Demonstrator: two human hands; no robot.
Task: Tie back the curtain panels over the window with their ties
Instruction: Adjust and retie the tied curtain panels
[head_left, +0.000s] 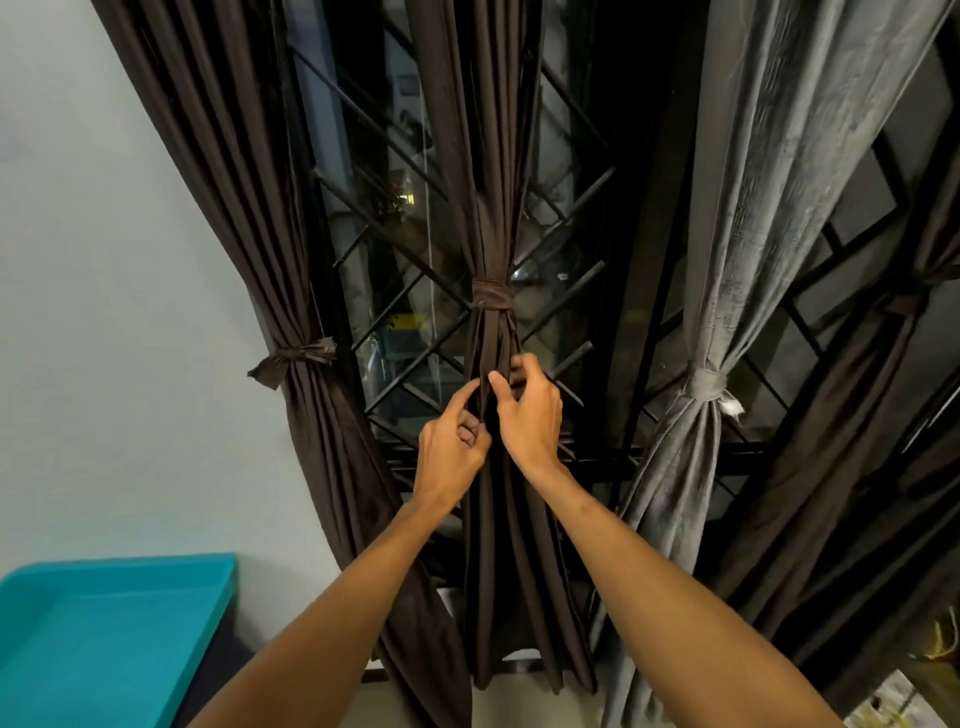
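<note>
Both hands are on the middle brown curtain (498, 545) just below its knotted tie (491, 296). The left hand (452, 444) pinches a fold and the right hand (532, 415) curls round the pleats. Pulling the folds down evenly should keep the knot snug.

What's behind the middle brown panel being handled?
Either side of the middle brown panel, black diamond grille bars and dark glass show; whatever lies directly behind the fabric is covered.
</note>
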